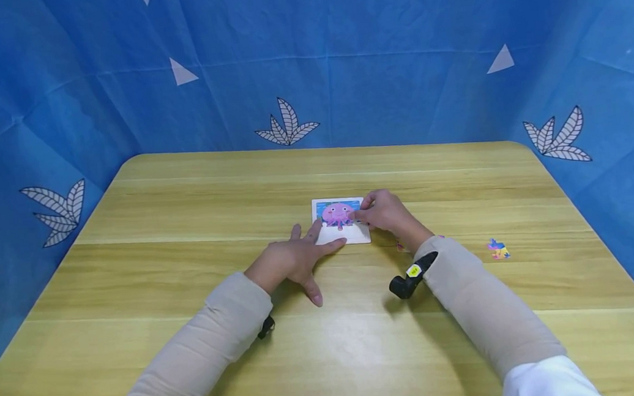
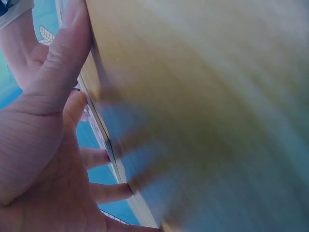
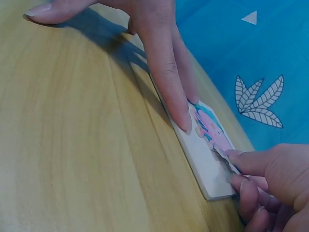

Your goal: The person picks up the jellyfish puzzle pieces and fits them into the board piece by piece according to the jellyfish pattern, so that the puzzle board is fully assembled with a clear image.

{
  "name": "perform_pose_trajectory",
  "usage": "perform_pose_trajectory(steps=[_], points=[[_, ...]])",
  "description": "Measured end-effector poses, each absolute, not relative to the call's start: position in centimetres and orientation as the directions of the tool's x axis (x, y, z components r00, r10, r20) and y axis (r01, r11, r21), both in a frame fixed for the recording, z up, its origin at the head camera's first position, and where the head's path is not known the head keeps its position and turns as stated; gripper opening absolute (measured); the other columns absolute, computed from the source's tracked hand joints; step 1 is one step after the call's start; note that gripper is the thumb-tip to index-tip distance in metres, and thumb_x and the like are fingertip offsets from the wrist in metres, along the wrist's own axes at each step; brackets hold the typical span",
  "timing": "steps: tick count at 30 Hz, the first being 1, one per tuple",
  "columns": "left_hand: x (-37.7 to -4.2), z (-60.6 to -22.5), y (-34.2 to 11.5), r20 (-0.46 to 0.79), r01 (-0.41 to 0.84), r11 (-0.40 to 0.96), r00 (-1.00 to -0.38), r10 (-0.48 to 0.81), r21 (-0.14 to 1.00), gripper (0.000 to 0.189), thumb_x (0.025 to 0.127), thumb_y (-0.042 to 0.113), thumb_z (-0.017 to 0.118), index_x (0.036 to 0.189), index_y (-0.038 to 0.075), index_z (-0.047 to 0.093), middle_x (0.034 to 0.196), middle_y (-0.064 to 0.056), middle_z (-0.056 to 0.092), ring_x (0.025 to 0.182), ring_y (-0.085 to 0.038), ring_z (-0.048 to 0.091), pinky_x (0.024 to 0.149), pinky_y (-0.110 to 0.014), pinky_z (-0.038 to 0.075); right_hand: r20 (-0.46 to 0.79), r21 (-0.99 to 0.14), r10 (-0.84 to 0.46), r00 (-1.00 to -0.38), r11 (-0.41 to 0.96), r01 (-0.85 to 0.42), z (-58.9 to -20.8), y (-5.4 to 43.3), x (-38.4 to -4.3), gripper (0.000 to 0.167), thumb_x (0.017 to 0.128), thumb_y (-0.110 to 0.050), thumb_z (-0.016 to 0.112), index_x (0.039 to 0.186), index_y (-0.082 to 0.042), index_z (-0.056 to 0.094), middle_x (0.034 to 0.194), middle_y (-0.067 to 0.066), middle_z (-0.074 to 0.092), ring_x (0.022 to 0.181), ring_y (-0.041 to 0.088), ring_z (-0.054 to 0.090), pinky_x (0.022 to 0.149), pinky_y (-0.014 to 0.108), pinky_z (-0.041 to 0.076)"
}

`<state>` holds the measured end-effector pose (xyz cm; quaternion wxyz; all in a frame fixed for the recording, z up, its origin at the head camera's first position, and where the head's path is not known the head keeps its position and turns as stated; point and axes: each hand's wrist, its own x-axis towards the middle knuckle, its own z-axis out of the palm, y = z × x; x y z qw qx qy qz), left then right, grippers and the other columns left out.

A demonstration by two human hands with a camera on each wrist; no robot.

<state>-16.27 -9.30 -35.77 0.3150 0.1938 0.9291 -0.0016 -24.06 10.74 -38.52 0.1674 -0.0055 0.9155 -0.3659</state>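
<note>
A white puzzle board (image 1: pixel 353 235) lies on the table, its upper part filled with a picture of a pink octopus (image 1: pixel 336 212) on blue. My left hand (image 1: pixel 296 258) is spread out, with fingertips resting on the board's left and lower part. At the board's right edge, my right hand (image 1: pixel 386 210) pinches a puzzle piece (image 3: pixel 223 155) between thumb and fingers. That piece stands slightly tilted beside the octopus picture in the right wrist view. Bare white board (image 3: pixel 215 181) shows below the picture.
A loose blue and yellow puzzle piece (image 1: pixel 498 249) lies to the right on the wooden table (image 1: pixel 184 195). Another pink piece (image 1: pixel 400 247) is partly hidden behind my right wrist. A blue curtain (image 1: pixel 342 86) with leaf prints hangs around the table's far edge and sides.
</note>
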Motion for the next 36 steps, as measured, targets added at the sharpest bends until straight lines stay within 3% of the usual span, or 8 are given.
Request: perform_pose_trajectory(steps=[16, 25, 36], points=[[-16.21, -35.59, -9.25, -0.589, 0.360, 0.925, -0.724, 0.359, 0.122, 0.119, 0.055, 0.059, 0.081, 0.145, 0.055, 0.002, 0.158, -0.003, -0.018, 0.143, -0.041, -0.004, 0.093, -0.069, 0.033, -0.325, -0.626, -0.152, -0.934, 0.774, 0.092, -37.86, 10.83, -24.45, 0.031, 0.083, -0.035, 0.072, 0.089, -0.008, 0.059, 0.063, 0.001, 0.060, 0.057, 0.013, 0.053, 0.053, 0.026, 0.040], [-16.31, -35.63, -9.31, -0.593, 0.355, 0.927, -0.723, 0.353, 0.119, 0.120, 0.055, 0.060, 0.081, 0.145, 0.055, 0.002, 0.158, -0.002, -0.018, 0.143, -0.041, -0.004, 0.094, -0.069, 0.032, -0.346, -0.613, -0.147, -0.927, 0.783, 0.105, -37.70, 10.66, -24.65, 0.031, 0.083, -0.036, 0.072, 0.087, -0.008, 0.060, 0.064, 0.003, 0.061, 0.050, 0.013, 0.045, 0.047, 0.027, 0.037], [-16.25, -35.53, -9.41, -0.592, 0.363, 0.923, -0.720, 0.363, 0.126, 0.120, 0.056, 0.059, 0.081, 0.145, 0.055, 0.001, 0.158, -0.003, -0.019, 0.143, -0.042, -0.004, 0.094, -0.070, 0.031, -0.308, -0.568, -0.154, -0.939, 0.822, 0.052, -38.24, 10.81, -24.62, 0.038, 0.082, -0.044, 0.071, 0.070, -0.011, 0.055, 0.062, 0.001, 0.062, 0.054, 0.015, 0.053, 0.051, 0.028, 0.038]])
